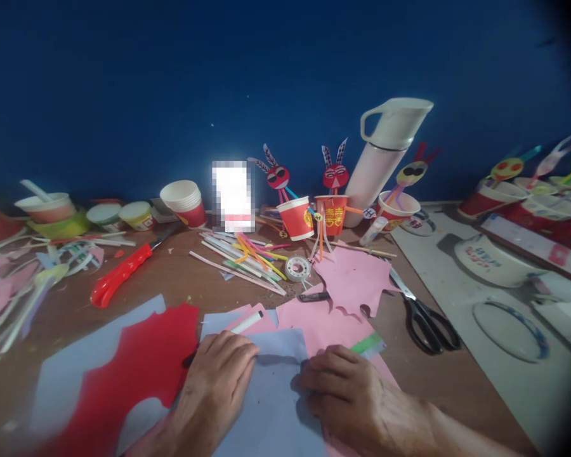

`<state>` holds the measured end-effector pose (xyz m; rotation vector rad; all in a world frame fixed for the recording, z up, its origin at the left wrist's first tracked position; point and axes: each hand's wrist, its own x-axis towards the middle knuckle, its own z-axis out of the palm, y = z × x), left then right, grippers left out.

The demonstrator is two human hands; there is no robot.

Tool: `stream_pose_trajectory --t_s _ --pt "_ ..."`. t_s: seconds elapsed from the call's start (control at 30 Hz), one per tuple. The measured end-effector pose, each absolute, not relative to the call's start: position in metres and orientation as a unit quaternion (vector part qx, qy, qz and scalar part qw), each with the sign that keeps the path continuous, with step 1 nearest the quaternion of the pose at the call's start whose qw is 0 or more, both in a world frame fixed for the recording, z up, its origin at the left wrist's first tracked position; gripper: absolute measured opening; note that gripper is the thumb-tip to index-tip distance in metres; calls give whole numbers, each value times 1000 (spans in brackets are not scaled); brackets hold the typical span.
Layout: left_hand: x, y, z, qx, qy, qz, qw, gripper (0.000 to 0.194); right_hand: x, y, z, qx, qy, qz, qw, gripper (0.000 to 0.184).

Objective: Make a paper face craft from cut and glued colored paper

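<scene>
A sheet of pale blue paper (271, 406) lies in front of me, with a raised bend and shadow across it near its far edge. At its left side my left hand (219, 381) is closed, thumb and fingers pinching the sheet. Opposite it, my right hand (345, 387) grips the right edge with curled fingers; the fingertips are partly hidden. A white-ended marker (247, 322) shows beyond my left hand, its middle hidden. Pink paper (328, 324) lies under and beyond the blue sheet. Red cut paper (137, 362) sits to the left.
Black-handled scissors (431, 324) lie at right, and a red-handled knife (124, 273) at left. Behind are sticks (247, 260), a tape roll (297, 268), stacked paper cups (184, 200), cup figures (295, 216) and a leaning thermos (378, 171). A glowing blurred rectangle (232, 193) stands at the back.
</scene>
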<state>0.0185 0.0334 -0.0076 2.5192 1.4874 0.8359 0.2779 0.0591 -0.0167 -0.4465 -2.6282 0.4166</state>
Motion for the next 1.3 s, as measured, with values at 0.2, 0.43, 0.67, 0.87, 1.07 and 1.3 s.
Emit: stream_pose_trajectory --t_s 0.2,0.43,0.67,0.87,1.07,1.3 --pt "13 34 -8 824 497 269 46 13 277 60 -14 -172 -943 141 247 11" --pt "9 37 -6 827 497 261 23 11 278 65 -11 -184 -931 126 290 17" --pt "5 41 -8 826 493 272 21 12 281 69 -8 -180 -932 121 292 19" --pt "5 40 -6 825 491 279 27 13 282 72 -3 -192 -930 119 292 24" --pt "6 41 -6 826 485 285 34 14 290 78 0 -233 -927 105 276 19" --pt "6 42 -10 824 478 303 34 16 297 81 1 -258 -936 143 194 12"
